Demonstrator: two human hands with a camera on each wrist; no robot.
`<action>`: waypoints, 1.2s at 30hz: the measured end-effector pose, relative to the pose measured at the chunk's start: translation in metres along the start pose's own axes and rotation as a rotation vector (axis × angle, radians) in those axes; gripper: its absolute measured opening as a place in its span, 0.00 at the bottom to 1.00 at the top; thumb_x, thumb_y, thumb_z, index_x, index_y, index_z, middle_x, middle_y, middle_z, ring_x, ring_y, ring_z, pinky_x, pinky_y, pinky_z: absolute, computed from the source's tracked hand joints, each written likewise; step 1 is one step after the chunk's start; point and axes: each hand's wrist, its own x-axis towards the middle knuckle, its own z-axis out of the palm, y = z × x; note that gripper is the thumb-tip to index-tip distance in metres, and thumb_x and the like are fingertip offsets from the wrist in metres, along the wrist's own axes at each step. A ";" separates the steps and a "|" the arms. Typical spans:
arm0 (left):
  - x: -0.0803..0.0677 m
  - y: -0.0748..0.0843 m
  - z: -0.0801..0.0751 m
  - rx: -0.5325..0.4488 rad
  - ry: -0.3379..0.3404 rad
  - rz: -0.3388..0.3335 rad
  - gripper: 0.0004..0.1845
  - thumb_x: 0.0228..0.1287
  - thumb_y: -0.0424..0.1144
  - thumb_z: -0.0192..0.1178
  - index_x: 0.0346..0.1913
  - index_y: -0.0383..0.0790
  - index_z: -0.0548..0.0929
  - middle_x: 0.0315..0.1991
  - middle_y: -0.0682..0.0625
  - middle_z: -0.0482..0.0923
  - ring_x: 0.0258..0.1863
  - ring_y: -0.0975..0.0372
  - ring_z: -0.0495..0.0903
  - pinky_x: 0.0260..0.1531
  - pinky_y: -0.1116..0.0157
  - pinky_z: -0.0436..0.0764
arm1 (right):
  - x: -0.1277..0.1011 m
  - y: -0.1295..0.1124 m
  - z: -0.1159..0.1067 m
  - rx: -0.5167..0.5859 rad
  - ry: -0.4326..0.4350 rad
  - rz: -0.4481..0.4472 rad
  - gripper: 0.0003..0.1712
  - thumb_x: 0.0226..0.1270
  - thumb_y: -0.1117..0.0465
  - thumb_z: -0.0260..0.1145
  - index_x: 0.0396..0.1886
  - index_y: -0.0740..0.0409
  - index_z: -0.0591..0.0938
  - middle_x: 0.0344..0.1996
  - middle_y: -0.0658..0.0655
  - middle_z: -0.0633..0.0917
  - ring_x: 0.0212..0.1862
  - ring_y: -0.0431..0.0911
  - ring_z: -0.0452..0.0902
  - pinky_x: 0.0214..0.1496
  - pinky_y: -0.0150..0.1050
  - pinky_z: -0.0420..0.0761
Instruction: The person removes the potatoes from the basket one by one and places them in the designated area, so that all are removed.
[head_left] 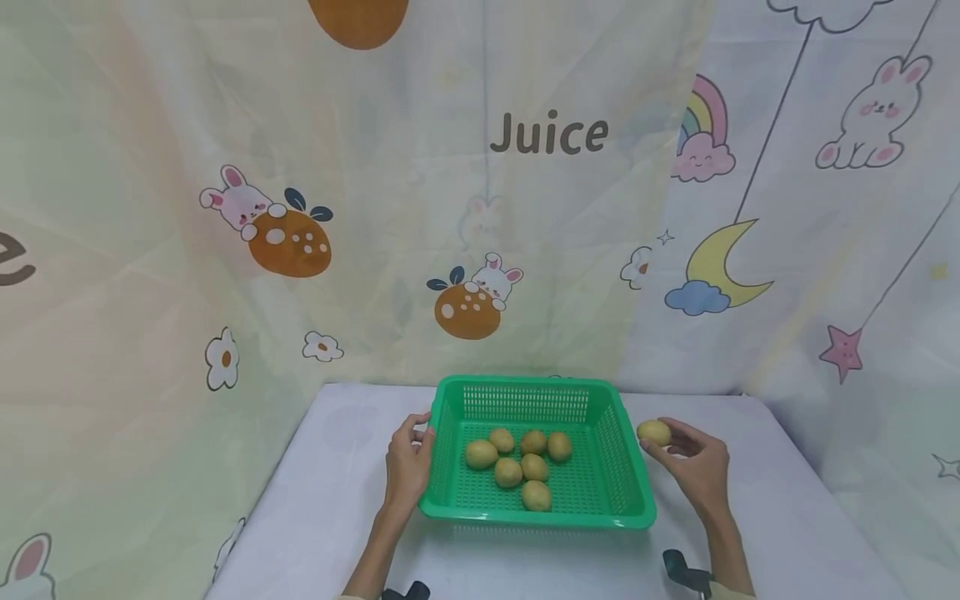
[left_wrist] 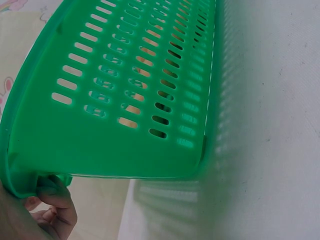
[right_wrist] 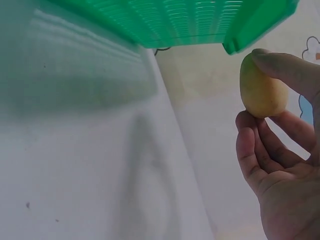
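The left hand (head_left: 408,467) lay against the left side of the green basket (head_left: 600,487), its fingers curled over the rim near the back left corner; the left wrist view showed fingertips (left_wrist: 52,192) hooked under the rim of the basket (left_wrist: 100,150), so this grip was closed on the basket's edge. The basket stood flat on the white tabletop (head_left: 322,500), about in the middle of it, in front of a cartoon-printed cloth backdrop (head_left: 225,167). Seven small potatoes (head_left: 517,468) lay loose on the basket floor, clustered toward its middle, several touching one another. Just beyond the basket's right rim, near its back right corner, the right hand (head_left: 693,467) held one more potato (head_left: 654,432) above the tabletop and apart from the basket. In the right wrist view that potato (right_wrist: 262,90) sat pinched between thumb and fingertips (right_wrist: 250,145), the grip (right_wrist: 280,165) otherwise loosely opened.
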 end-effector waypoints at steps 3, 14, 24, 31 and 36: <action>-0.001 -0.001 0.000 -0.003 0.000 0.000 0.17 0.84 0.35 0.58 0.68 0.36 0.83 0.38 0.41 0.86 0.23 0.61 0.82 0.23 0.68 0.79 | -0.001 0.003 0.002 -0.005 0.005 -0.008 0.29 0.60 0.60 0.87 0.61 0.61 0.89 0.55 0.66 0.92 0.42 0.21 0.81 0.47 0.22 0.82; -0.001 0.000 0.000 0.004 0.004 -0.008 0.17 0.83 0.35 0.58 0.68 0.36 0.83 0.38 0.41 0.87 0.24 0.61 0.84 0.24 0.68 0.79 | -0.001 0.013 0.003 -0.022 0.006 -0.002 0.30 0.60 0.61 0.86 0.61 0.63 0.88 0.55 0.66 0.92 0.42 0.19 0.80 0.49 0.19 0.81; -0.003 0.002 0.000 0.007 0.003 -0.011 0.17 0.84 0.36 0.58 0.68 0.37 0.83 0.39 0.41 0.87 0.25 0.61 0.85 0.26 0.67 0.81 | 0.002 0.024 0.004 -0.038 -0.022 0.020 0.31 0.62 0.59 0.86 0.62 0.64 0.87 0.53 0.68 0.93 0.40 0.20 0.81 0.49 0.18 0.81; -0.002 0.002 -0.001 0.001 0.001 -0.010 0.17 0.84 0.35 0.58 0.68 0.37 0.83 0.39 0.41 0.86 0.25 0.61 0.85 0.26 0.68 0.81 | 0.001 0.029 0.007 -0.011 -0.012 0.020 0.31 0.61 0.60 0.86 0.62 0.67 0.87 0.53 0.72 0.91 0.40 0.21 0.82 0.47 0.19 0.83; -0.003 0.002 -0.001 -0.001 -0.003 -0.009 0.17 0.84 0.35 0.58 0.68 0.36 0.83 0.39 0.41 0.86 0.25 0.60 0.85 0.25 0.68 0.81 | 0.001 0.033 0.008 -0.006 -0.004 0.040 0.31 0.61 0.61 0.86 0.62 0.67 0.87 0.54 0.72 0.91 0.40 0.19 0.80 0.47 0.18 0.81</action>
